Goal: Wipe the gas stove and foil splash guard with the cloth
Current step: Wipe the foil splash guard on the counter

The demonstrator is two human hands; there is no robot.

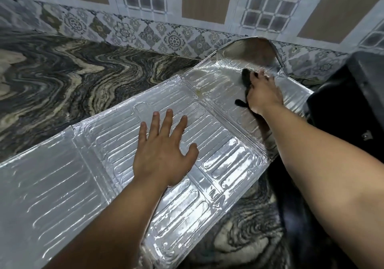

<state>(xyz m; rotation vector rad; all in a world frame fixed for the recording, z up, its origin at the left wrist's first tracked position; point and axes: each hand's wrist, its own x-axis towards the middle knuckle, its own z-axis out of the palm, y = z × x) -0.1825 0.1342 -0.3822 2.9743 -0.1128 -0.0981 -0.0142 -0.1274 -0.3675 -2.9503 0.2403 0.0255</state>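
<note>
Head view: the foil splash guard point(128, 177) lies flat on the marbled surface point(52, 86). Left hand point(164, 154) splayed pins it; right hand point(262, 94) clutches the cloth point(246, 77). Hard rubbing could tear the far curled foil edge.

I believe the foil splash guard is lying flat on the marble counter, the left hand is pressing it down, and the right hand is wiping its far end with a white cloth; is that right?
Not quite: the cloth is black, not white. The head view shows the right hand pressing it on the far end of the foil splash guard, while the left hand holds the guard flat on the marble counter.
</note>
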